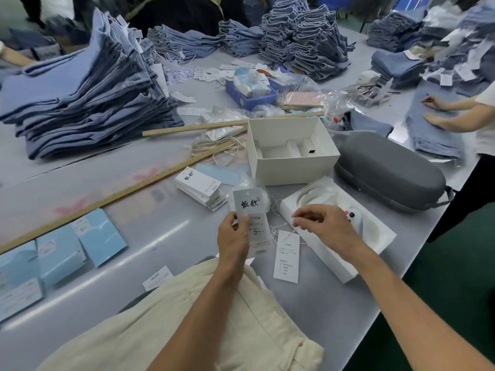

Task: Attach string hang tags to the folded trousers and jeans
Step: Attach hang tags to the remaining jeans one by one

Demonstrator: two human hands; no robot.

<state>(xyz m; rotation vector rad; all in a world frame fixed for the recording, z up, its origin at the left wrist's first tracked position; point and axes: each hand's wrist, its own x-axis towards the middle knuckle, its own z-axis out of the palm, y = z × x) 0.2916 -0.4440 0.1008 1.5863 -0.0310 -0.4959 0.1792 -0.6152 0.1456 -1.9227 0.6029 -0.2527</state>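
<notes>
Cream folded trousers (pixel 203 325) lie at the table's near edge under my forearms. My left hand (pixel 232 236) pinches a tall white hang tag (pixel 249 210) with black brush characters, held upright above the table. My right hand (pixel 318 223) pinches a thin white string (pixel 276 231) that runs to a second white tag (pixel 287 255) lying flat on the table. A stack of the same white tags (pixel 201 187) sits just beyond my left hand.
A big pile of blue jeans (pixel 85 97) fills the left; more stacks stand at the back. An open white box (pixel 292 148), a white lid tray (pixel 337 231) and a grey case (pixel 388 172) crowd the right. Wooden rulers (pixel 107 199), light-blue packets (pixel 61 250). Another person's hands (pixel 439 113) smooth jeans at right.
</notes>
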